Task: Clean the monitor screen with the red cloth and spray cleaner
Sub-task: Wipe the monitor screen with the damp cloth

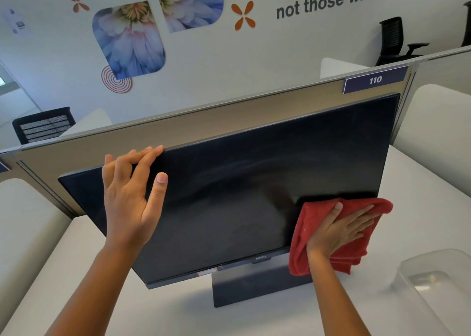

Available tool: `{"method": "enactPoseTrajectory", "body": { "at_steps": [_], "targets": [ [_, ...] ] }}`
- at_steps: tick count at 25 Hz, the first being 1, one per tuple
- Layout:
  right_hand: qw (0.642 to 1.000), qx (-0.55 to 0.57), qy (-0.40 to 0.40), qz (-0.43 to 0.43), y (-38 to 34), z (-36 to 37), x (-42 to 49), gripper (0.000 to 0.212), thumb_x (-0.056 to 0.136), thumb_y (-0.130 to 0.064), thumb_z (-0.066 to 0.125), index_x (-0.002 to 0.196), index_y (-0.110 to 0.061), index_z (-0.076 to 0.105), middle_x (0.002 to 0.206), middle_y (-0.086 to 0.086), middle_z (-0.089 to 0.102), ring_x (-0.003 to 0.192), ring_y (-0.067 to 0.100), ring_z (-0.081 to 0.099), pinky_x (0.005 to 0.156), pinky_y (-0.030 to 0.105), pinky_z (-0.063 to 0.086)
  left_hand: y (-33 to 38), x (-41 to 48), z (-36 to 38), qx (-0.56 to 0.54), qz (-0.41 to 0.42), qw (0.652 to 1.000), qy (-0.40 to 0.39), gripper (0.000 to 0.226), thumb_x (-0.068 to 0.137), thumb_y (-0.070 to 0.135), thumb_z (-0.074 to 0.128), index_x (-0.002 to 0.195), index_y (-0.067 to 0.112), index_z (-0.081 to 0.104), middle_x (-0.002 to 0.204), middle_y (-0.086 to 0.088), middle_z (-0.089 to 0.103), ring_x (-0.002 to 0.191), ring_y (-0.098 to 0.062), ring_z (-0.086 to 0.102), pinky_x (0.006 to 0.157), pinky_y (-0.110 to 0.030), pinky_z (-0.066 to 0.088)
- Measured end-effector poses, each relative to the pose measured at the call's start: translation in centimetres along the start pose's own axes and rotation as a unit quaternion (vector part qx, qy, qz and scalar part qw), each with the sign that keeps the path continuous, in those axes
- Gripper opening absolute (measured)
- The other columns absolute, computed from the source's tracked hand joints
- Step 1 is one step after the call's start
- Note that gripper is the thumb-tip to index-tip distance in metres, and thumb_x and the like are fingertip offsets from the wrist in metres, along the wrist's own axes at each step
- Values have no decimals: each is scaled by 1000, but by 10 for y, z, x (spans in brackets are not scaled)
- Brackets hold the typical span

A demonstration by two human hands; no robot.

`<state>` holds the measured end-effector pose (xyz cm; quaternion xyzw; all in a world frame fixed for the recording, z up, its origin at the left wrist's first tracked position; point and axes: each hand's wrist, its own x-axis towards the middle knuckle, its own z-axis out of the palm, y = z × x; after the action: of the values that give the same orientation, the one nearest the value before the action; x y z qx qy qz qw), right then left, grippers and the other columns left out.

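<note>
A dark monitor [229, 195] stands on a white desk, its screen off and streaked with faint smears. My left hand [130, 198] grips the monitor's top edge near the left corner, fingers curled over the rim and thumb on the screen. My right hand [341, 228] lies flat on the red cloth [316, 223], pressing it against the screen's lower right corner; part of the cloth hangs below the bezel. No spray cleaner is in view.
The monitor's stand base [254, 287] rests on the white desk [165, 315]. A clear plastic container [438, 282] sits at the right front. A beige partition [178, 129] labelled 110 rises close behind the monitor. Black office chairs stand beyond it.
</note>
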<state>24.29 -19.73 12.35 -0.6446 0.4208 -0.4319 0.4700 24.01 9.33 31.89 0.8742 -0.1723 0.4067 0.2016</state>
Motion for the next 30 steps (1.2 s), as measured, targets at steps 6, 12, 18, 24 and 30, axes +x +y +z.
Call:
{"method": "enactPoseTrajectory", "body": {
  "at_steps": [6, 12, 18, 24, 30],
  "targets": [
    [995, -24, -83, -42, 33, 2, -65, 76, 92, -63, 9, 149, -13, -3, 158, 16, -2, 146, 28, -5, 118, 50, 0, 1, -1, -1, -7, -5, 1000, 2, 50, 94, 44, 27, 129, 17, 50, 117, -8, 49, 117, -21, 34, 116, -45, 14],
    [991, 4, -22, -132, -28, 0, -12, 68, 97, -54, 11, 149, -11, 6, 157, 19, 4, 145, 29, -5, 116, 53, -2, 0, -1, -4, -18, -1, 1000, -10, 52, 93, 45, 28, 130, 16, 49, 119, -8, 48, 120, -22, 33, 117, -30, 4],
    [977, 38, 62, -199, -115, 0, 39, 64, 98, -42, 21, 148, -3, 12, 156, 21, 13, 144, 37, 7, 116, 56, 3, -1, -1, -3, -30, 3, 999, -10, 52, 92, 49, 28, 131, 19, 48, 120, -2, 46, 122, -20, 32, 118, -39, 7],
    [958, 56, 22, -281, -143, 14, -20, 67, 98, -47, 17, 147, -2, 10, 155, 24, 12, 144, 38, 4, 115, 55, -1, -5, -1, -8, -16, 13, 999, -42, 56, 91, 55, 26, 134, 23, 44, 128, -2, 47, 126, -17, 31, 118, -42, 10],
    [919, 30, -28, -393, -139, 25, -68, 64, 96, -33, 32, 148, -3, 9, 153, 27, 12, 143, 41, 2, 114, 57, -3, -42, -6, -27, 120, 130, 975, -134, 64, 93, 53, 27, 147, 19, 17, 154, 0, 23, 144, -15, 13, 120, -40, 4]
  ]
}}
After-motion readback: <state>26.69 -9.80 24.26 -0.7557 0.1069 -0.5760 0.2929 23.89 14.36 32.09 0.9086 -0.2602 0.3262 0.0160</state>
